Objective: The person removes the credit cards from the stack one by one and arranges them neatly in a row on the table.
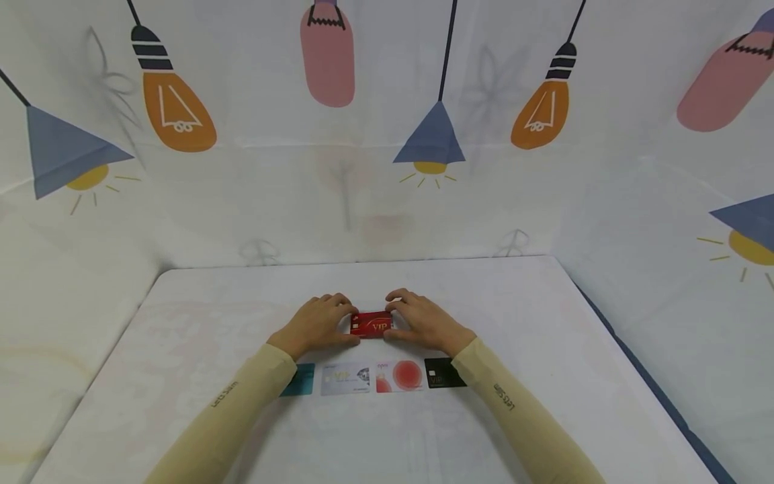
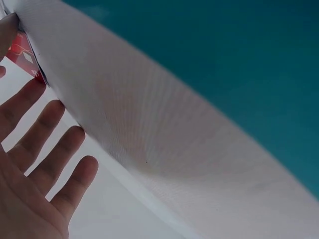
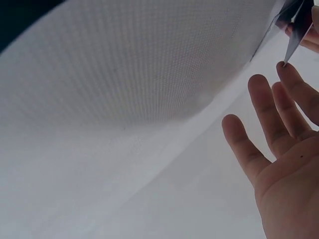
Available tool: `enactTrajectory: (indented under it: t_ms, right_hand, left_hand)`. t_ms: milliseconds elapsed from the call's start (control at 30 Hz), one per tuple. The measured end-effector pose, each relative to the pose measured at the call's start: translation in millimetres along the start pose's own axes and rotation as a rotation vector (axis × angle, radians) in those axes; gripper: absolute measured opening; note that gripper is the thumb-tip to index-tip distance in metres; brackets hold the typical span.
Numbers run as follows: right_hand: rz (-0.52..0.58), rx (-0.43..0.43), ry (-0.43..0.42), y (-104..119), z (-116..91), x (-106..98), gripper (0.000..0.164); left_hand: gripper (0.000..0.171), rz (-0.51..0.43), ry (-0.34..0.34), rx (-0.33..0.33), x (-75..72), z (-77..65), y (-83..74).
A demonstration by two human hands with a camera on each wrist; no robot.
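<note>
A red card (image 1: 369,325) with "VIP" printed on it lies at the middle of the white table, between both hands. My left hand (image 1: 320,323) holds its left end, index finger at the upper corner and thumb at the lower one. Its other fingers are spread in the left wrist view, where part of the red card (image 2: 21,54) shows. My right hand (image 1: 426,323) holds the right end in the same way. In the right wrist view an index fingertip meets the edge of the card (image 3: 299,37), seen nearly edge-on.
Nearer me runs a row of cards: a teal one (image 1: 302,380), a silver-white one (image 1: 341,380), a white one with a red circle (image 1: 399,377) and a black one (image 1: 443,373). My forearms partly cover the two outer cards. White cloth (image 1: 363,202) with printed lamps surrounds the table (image 1: 363,444).
</note>
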State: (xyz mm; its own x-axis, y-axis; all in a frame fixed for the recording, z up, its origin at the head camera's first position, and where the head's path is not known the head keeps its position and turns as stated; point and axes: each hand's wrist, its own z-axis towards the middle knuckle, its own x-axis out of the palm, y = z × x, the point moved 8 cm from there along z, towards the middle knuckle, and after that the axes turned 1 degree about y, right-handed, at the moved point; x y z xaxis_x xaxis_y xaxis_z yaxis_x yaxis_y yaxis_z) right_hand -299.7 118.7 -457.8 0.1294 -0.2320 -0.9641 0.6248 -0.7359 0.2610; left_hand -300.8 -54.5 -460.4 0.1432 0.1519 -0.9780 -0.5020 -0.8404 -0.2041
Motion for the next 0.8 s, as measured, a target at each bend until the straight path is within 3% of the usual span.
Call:
enactTrajectory:
  t_ms: [367,633,800]
  right_hand:
    - [-0.012,-0.016,0.003,4.4,0.5,2.6,0.054]
    - [-0.002,-0.075,-0.014,14.3,0.3,0.2,0.055]
    - [0.002,-0.127,-0.068,25.8,0.6,-5.1,0.052]
  left_hand:
    - [0.059,0.023,-0.032,0.084,-2.3,-6.3,1.5]
    - [0.059,0.036,-0.047,0.095,-4.7,-15.8,3.6]
    - [0.058,0.058,-0.089,0.144,-11.1,-27.6,1.7]
